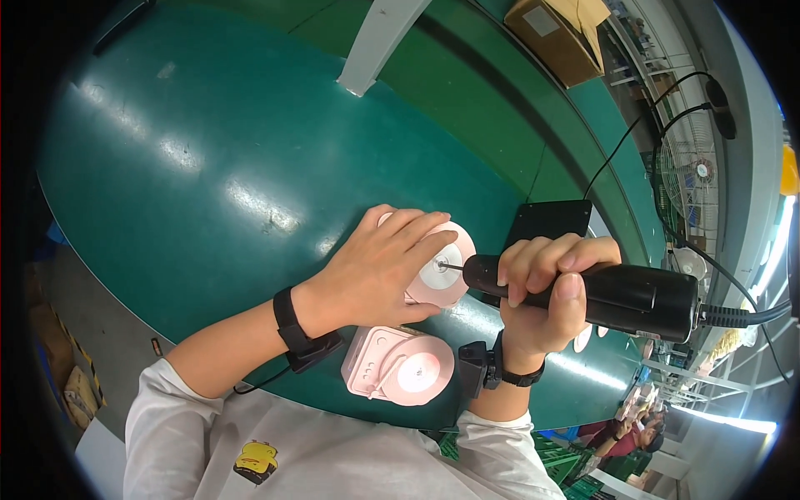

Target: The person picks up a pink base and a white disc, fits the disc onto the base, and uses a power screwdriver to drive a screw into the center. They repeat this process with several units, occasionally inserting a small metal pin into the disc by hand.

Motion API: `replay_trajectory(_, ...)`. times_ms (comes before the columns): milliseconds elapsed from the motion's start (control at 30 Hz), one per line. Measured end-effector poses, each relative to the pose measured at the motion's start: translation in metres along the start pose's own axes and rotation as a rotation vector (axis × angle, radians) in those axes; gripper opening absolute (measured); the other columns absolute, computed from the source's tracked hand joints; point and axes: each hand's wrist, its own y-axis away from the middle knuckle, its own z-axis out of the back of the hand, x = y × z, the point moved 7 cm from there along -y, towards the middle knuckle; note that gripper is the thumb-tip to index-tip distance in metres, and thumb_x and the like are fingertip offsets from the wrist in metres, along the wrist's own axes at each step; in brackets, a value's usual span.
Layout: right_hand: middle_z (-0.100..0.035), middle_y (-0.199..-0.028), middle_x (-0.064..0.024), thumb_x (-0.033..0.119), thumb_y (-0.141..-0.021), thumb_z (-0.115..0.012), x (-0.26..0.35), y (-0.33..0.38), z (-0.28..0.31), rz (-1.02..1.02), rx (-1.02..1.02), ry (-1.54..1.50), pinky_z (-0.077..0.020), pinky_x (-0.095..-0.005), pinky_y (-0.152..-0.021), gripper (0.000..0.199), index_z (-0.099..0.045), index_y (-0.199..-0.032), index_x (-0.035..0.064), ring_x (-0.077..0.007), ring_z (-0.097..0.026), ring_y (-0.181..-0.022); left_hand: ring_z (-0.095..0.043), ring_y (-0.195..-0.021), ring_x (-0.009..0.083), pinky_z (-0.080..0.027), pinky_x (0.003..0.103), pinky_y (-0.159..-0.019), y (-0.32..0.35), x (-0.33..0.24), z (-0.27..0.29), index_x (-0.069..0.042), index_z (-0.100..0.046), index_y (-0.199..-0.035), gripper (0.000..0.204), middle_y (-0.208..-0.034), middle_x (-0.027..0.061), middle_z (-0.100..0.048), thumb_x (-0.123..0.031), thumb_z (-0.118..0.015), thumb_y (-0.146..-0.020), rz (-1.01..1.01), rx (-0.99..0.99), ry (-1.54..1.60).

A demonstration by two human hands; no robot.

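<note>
My left hand [367,267] grips a small pink device with a round pink-and-white disc [457,286], fingers over its top and thumb at the near side. My right hand [554,287] is wrapped round a black electric screwdriver [646,302] held almost level. Its thin bit reaches the small hub at the disc's middle; whether it sits in a screw is too small to tell. Closer to me, a second pink device [417,372], shaped like a little record player with a disc and an arm, rests on the green table [192,217].
Behind the screwdriver's tip lies a flat black box [546,218]. A thick black cable [762,315] leaves the tool at the right. A pale post [379,46] stands at the far side, with a cardboard box [558,42] beyond. Another person [625,437] sits at lower right.
</note>
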Motion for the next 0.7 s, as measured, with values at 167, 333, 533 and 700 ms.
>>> replay_trajectory(167, -0.047, -0.073, -0.0056, 0.019, -0.099, -0.06, -0.004, -0.002, 0.0, -0.004, -0.006, -0.028, -0.0456, -0.035, -0.052, 0.021, -0.043, -0.105, 0.0068, -0.0157, -0.045, -0.049, -0.051, -0.133, 0.0322, -0.036, 0.051, -0.111, 0.0, 0.0, 0.001, -0.008, -0.053, -0.142, 0.089, -0.148, 0.0152, -0.053, -0.036, -0.092, -0.067, -0.003, 0.0, -0.006)
replay_trajectory(333, -0.047, -0.073, -0.0058, 0.017, -0.1, -0.059, -0.01, -0.001, 0.01, -0.009, -0.052, -0.089, -0.0451, -0.0354, -0.052, 0.018, -0.044, -0.104, 0.0071, -0.0154, -0.045, -0.049, -0.052, -0.134, 0.0349, -0.037, 0.051, -0.111, 0.0, -0.001, 0.001, -0.008, -0.054, -0.142, 0.092, -0.149, 0.0158, -0.053, -0.037, -0.094, -0.065, -0.009, -0.006, -0.001)
replay_trajectory(533, -0.047, -0.073, -0.0057, 0.018, -0.101, -0.059, -0.005, 0.005, 0.014, 0.027, -0.157, -0.007, -0.0448, -0.0352, -0.052, 0.017, -0.046, -0.105, 0.0081, -0.0154, -0.046, -0.05, -0.051, -0.133, 0.0361, -0.037, 0.05, -0.111, -0.004, -0.01, -0.003, -0.009, -0.055, -0.141, 0.09, -0.146, 0.0169, -0.054, -0.039, -0.094, -0.065, -0.081, 0.04, -0.02)
replay_trajectory(700, -0.047, -0.073, -0.0053, 0.018, -0.101, -0.061, 0.033, 0.018, 0.033, 0.092, -0.159, -0.091, -0.0454, -0.0348, -0.053, 0.017, -0.047, -0.106, 0.0078, -0.0154, -0.047, -0.052, -0.051, -0.134, 0.0377, -0.036, 0.051, -0.113, -0.009, -0.006, 0.006, -0.008, -0.056, -0.14, 0.084, -0.147, 0.0184, -0.053, -0.035, -0.092, -0.068, -0.018, -0.036, -0.244)
